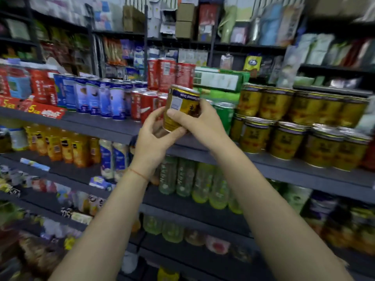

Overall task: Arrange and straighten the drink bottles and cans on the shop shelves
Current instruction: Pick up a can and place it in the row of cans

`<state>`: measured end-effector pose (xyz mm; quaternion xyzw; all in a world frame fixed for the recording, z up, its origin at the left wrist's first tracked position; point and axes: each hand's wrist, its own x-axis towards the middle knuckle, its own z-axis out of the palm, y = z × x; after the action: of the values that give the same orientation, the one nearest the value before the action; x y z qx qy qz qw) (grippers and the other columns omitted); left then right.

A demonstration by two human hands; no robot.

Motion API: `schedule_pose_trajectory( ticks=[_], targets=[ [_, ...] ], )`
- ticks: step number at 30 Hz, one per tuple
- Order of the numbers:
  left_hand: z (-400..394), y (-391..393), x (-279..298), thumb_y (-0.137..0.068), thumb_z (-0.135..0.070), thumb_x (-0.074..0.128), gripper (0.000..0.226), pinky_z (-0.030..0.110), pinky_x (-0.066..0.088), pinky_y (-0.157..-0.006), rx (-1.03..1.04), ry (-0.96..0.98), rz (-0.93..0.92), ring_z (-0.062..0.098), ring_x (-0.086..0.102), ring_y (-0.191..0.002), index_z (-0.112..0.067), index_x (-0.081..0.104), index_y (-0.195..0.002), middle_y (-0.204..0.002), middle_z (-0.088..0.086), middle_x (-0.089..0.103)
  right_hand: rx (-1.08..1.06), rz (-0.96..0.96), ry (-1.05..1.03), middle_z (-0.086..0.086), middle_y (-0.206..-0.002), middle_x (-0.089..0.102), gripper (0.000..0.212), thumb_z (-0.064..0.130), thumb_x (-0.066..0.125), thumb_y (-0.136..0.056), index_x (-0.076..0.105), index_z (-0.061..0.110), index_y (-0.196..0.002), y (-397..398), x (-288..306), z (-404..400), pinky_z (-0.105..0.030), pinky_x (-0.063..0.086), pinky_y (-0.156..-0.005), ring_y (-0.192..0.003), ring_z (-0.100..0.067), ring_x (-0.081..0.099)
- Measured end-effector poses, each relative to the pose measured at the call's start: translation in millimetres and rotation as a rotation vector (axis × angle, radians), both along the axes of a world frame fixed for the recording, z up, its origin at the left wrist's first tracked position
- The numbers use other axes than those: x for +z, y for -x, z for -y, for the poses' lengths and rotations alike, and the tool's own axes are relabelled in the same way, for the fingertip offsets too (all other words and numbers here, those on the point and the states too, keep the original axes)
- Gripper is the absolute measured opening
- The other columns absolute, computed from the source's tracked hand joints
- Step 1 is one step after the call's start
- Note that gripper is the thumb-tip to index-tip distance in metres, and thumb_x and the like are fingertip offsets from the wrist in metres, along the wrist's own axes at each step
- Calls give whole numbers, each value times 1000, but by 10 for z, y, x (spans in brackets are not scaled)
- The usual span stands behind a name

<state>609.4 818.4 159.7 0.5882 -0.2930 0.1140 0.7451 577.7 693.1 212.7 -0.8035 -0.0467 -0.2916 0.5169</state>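
Note:
A gold can with a purple rim and white label is held in the air in front of the upper drinks shelf. My left hand holds its bottom end from below-left. My right hand wraps its lower right side, thumb across the front. To the right, matching gold cans stand stacked two high on the shelf. Red cola cans and a green can stand directly behind the held can. Blue-and-white cans line the shelf to the left.
More red cans are stacked behind, beside green cartons. Orange drink bottles and pale green bottles fill the shelf below. Red price tags hang at the left shelf edge. Lower shelves hold blurred small goods.

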Motion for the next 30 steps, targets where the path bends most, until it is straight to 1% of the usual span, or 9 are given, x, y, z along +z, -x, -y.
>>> schedule_pose_trajectory(
  ticks=[7, 10, 12, 14, 16, 18, 21, 24, 30],
  targets=[
    [1571, 961, 164, -82, -8, 76, 60, 10, 47, -80, 28, -104, 132, -16, 60, -96, -26, 46, -130, -111, -18, 61, -78, 38, 35, 12, -111, 63, 64, 32, 85, -74, 48, 20, -125, 1102, 170, 1593, -19, 51, -82, -99, 0, 61],
    [2080, 1061, 240, -77, -34, 80, 72, 24, 46, -99, 85, -270, 242, -1, 54, -121, -26, 45, -139, -134, -6, 57, -136, 107, 64, 19, -102, 59, 64, 23, 86, -72, 44, 21, -120, 1369, 244, 2149, -3, 45, -69, -90, 12, 56],
    [2372, 1121, 267, -78, -44, 69, 74, 34, 38, -110, 195, -438, 363, 13, 46, -133, -19, 44, -143, -144, 1, 50, -222, 171, 68, 20, -101, 58, 66, 24, 87, -69, 45, 22, -119, 1509, 295, 2458, 0, 42, -70, -89, 9, 56],
    [2629, 1176, 248, -82, -47, 59, 69, 42, 32, -115, 303, -567, 506, 21, 38, -139, -17, 45, -143, -148, 6, 45, -332, 242, 84, 13, -106, 58, 67, 28, 89, -66, 48, 22, -118, 1596, 344, 2718, -6, 42, -80, -95, -1, 56],
    [2848, 1232, 231, -84, -55, 46, 68, 47, 27, -116, 383, -707, 616, 24, 31, -144, -24, 44, -144, -152, 4, 41, -425, 280, 118, 1, -116, 57, 70, 31, 89, -62, 50, 21, -119, 1616, 377, 2967, -23, 44, -91, -110, -14, 52],
    [3030, 1230, 194, -86, -59, 39, 65, 48, 19, -117, 451, -826, 656, 24, 24, -146, -32, 42, -145, -155, 0, 36, -469, 288, 118, -2, -118, 58, 71, 31, 90, -61, 51, 20, -119, 1623, 423, 3184, -32, 45, -94, -113, -20, 53],
    [3233, 1231, 85, -89, -60, 39, 58, 52, 11, -117, 587, -933, 725, 21, 31, -142, -37, 42, -143, -148, -3, 44, -480, 240, 123, 5, -111, 62, 64, 28, 90, -63, 54, 21, -116, 1638, 471, 3451, -28, 45, -87, -103, -15, 56],
    [3355, 1227, -60, -85, -56, 49, 59, 57, 7, -118, 694, -939, 777, 23, 38, -136, -31, 47, -138, -139, -1, 51, -455, 162, 147, 8, -107, 62, 67, 27, 90, -63, 55, 20, -119, 1583, 475, 3617, -24, 41, -82, -98, -11, 56],
    [3358, 1239, -67, -83, -52, 49, 63, 59, 5, -118, 709, -964, 759, 24, 35, -138, -26, 45, -141, -143, 1, 48, -467, 14, 146, -6, -120, 64, 80, 31, 90, -66, 45, 12, -129, 1367, 494, 3613, -29, 46, -80, -109, -25, 61]
  ],
)
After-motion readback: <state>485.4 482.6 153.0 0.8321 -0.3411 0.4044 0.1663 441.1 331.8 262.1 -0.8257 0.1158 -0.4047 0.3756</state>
